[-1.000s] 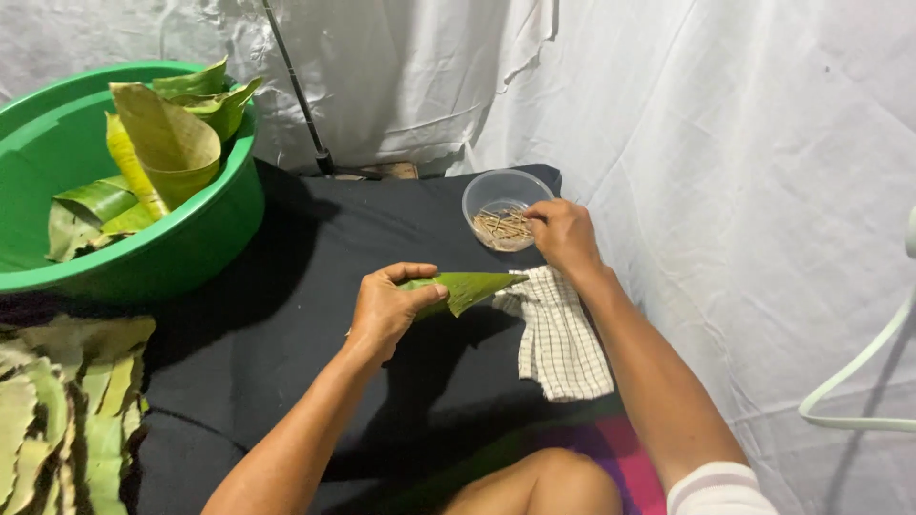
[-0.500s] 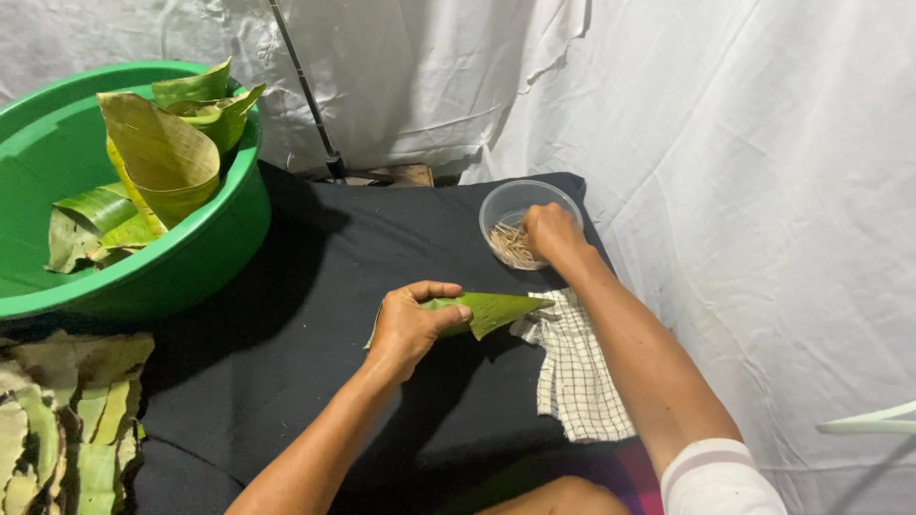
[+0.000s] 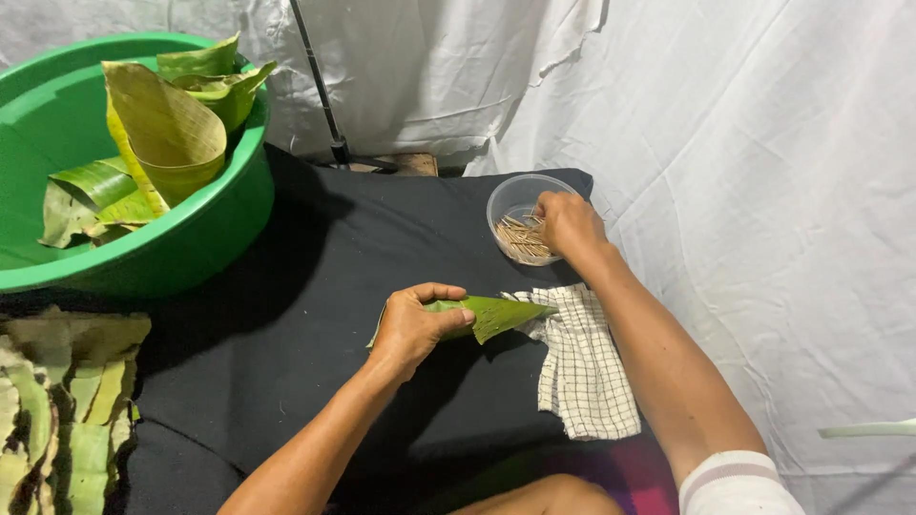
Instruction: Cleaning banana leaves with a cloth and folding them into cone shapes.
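Green leaf cone (image 3: 496, 315), green basin (image 3: 205, 238), white/black checked cloth (image 3: 582, 367), black tablecloth (image 3: 315, 286), white backdrop (image 3: 763, 143).

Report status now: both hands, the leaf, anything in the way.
Left hand grips folded green leaf. Right hand in clear tub of wooden picks. Checked cloth beside leaf; nothing blocking.

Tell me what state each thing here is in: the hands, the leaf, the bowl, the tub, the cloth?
left hand: closed around the folded leaf
folded leaf: rolled to a cone, tip over the cloth
right hand: fingers dipped into the clear bowl
clear bowl: uncovered, holding thin wooden sticks
green tub: holds curled leaves
checked cloth: lying flat, crumpled at its top
leaf pile: stacked flat
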